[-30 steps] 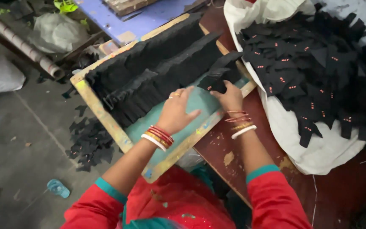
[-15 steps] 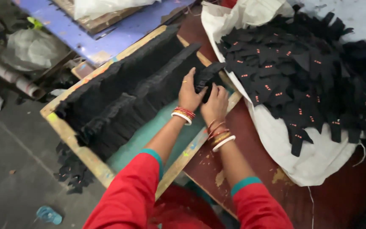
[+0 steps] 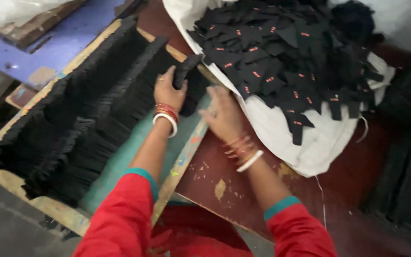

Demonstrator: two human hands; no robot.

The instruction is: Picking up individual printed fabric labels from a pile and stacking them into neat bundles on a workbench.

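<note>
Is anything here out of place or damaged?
Mostly tidy. A patch of the dark red table has chipped paint, and one black piece hangs off the loose pile onto the white sack.

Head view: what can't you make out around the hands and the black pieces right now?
- Right hand: motion-blurred, so finger contact is unclear.
- Left hand: its palm side, pressed on the black pieces, is hidden.
- Tray: far end cut off by the frame's top edge.
- Orange marks on the pile: too small.

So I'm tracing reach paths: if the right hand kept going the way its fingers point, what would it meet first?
Probably the white sack's edge, then the loose black pieces piled on it; the right hand is blurred, so depth is unclear.
</note>
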